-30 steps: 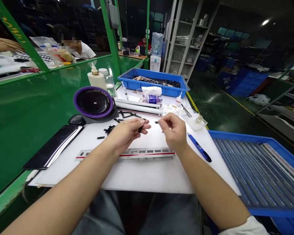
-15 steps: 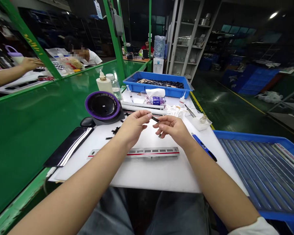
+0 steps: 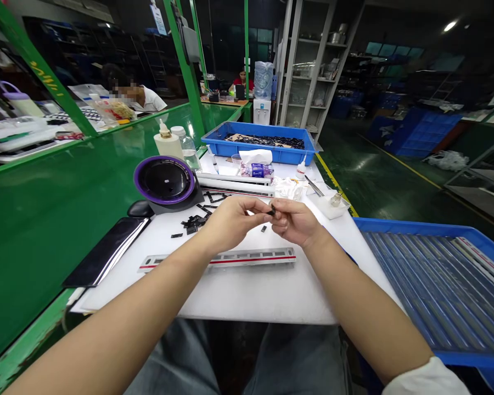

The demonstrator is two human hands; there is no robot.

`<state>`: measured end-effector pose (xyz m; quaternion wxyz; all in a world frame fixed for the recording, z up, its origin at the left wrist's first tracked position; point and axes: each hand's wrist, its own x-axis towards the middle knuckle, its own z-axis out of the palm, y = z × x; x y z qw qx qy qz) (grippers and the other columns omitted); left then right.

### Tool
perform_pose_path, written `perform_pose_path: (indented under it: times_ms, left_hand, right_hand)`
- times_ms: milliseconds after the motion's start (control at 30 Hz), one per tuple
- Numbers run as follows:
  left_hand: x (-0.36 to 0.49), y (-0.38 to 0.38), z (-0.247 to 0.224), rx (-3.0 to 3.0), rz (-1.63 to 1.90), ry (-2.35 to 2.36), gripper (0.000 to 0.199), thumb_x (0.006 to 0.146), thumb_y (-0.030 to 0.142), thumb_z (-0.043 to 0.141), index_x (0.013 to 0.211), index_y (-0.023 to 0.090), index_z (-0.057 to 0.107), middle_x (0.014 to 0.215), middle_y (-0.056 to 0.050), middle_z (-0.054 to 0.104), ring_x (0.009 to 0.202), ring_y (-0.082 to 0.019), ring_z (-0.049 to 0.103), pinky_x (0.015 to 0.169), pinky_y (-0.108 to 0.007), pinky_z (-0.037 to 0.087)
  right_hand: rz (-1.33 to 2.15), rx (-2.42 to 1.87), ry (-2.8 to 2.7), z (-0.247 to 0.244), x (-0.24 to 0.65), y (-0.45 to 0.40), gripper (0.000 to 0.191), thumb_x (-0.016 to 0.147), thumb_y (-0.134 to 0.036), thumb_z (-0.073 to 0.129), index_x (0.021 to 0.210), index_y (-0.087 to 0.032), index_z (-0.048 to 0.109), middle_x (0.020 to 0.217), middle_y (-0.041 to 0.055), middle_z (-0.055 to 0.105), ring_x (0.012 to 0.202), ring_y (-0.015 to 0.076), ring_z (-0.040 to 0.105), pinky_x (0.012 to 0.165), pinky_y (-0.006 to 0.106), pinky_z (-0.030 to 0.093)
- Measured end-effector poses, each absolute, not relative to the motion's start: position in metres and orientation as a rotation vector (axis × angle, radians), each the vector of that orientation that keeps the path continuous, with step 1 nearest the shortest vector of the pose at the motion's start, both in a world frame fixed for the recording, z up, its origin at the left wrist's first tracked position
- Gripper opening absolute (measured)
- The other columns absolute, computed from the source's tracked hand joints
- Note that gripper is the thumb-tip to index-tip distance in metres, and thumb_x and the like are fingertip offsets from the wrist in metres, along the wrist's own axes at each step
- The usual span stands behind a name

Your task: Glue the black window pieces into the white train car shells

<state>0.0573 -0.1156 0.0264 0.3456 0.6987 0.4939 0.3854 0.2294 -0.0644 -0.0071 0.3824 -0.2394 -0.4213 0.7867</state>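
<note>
Between the fingertips of both hands is a small black plastic piece, mostly covered by the fingers. My left hand pinches it from the left, and my right hand grips it from the right. Just below them a single black piece lies on the white work surface. Nearer to me rests a white model train car side with a red stripe and window openings, partly hidden by my left forearm. Left of my hands is a loose pile of small black pieces.
A purple-rimmed black round device stands at the left. Behind are a blue bin of black parts, a tissue pack and a small glue bottle. Tweezers lean by a white tray. A blue crate is at the right.
My hands have come together around the small black piece, the right one closing its fingers. A black piece now lies on the surface below them. The view has shifted slightly.
</note>
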Motion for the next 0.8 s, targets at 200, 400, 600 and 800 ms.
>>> perform_pose_path:
  times_ms: [200,400,600,800]
  left_hand:
    - [0.058,-0.116,0.029,1.896,1.026,1.570,0.016,0.080,0.038,0.066,0.081,0.025,0.075,0.079,0.000,0.073,0.069,-0.019,0.059,0.066,-0.030,0.041]
    - [-0.010,-0.100,0.002,2.154,0.514,2.204,0.014,0.076,0.035,0.064,0.077,0.027,0.076,0.075,-0.008,0.073,0.067,-0.028,0.061,0.064,-0.035,0.039]
    - [-0.036,-0.103,-0.011,2.383,0.468,2.088,0.033,0.084,0.037,0.057,0.109,0.022,0.073,0.111,-0.014,0.072,0.105,-0.035,0.062,0.092,-0.043,0.044]
    - [0.024,-0.124,0.001,2.650,0.896,1.628,0.044,0.092,0.044,0.053,0.127,0.018,0.063,0.115,-0.013,0.071,0.107,-0.030,0.062,0.097,-0.043,0.044]
  right_hand:
    - [1.368,-0.686,-1.321,-0.009,0.222,-0.073,0.023,0.074,-0.038,0.072,0.074,-0.019,0.059,0.059,-0.0042,0.055,0.049,0.0071,0.045,0.046,0.021,0.038]
    - [1.213,-0.874,-1.374,-0.018,0.215,-0.072,0.021,0.082,-0.038,0.065,0.082,-0.018,0.061,0.071,0.0002,0.067,0.058,0.0098,0.061,0.052,0.021,0.050]
    - [1.471,-0.954,-1.282,-0.014,0.212,-0.071,0.019,0.075,-0.033,0.070,0.075,-0.016,0.060,0.062,-0.0013,0.064,0.045,0.0076,0.054,0.043,0.020,0.043]
    - [1.569,-0.834,-1.227,-0.013,0.213,-0.077,0.022,0.073,-0.036,0.072,0.072,-0.016,0.061,0.048,-0.0082,0.047,0.038,0.0037,0.037,0.038,0.019,0.027]
